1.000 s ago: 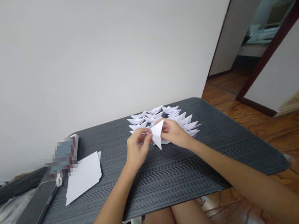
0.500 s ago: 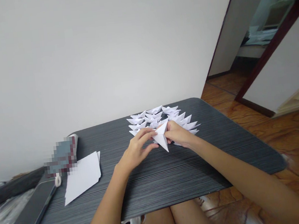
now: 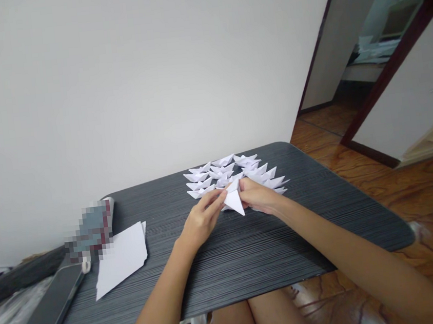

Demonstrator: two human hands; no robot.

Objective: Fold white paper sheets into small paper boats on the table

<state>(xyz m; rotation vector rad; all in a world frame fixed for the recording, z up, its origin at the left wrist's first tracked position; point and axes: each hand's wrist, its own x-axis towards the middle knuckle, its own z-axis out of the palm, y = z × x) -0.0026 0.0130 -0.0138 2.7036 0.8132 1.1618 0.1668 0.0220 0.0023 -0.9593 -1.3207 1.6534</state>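
Between my two hands is a piece of folded white paper (image 3: pixel 234 200), one pointed end tipped down toward me. My left hand (image 3: pixel 202 216) pinches its left side, thumb and fingers close together. On the other side, my right hand (image 3: pixel 256 195) is closed round the paper, and its fingertips are partly hidden behind it. Just beyond the hands, several folded white paper boats (image 3: pixel 198 177) sit in rows on the dark table. My hands cover part of the nearest boats.
A stack of white paper sheets (image 3: pixel 122 259) lies on the left of the dark striped table (image 3: pixel 227 264). Behind it is a blurred-out object (image 3: pixel 92 229) with a pale edge. A white wall (image 3: pixel 154 86) rises along the table's back edge. Wooden flooring (image 3: pixel 366 187) shows at the right.
My left fingers have closed in on the paper, the thumb moving up beneath them. The folded paper has turned slightly, and its upper point shows less. The boats and sheets have stayed in place.
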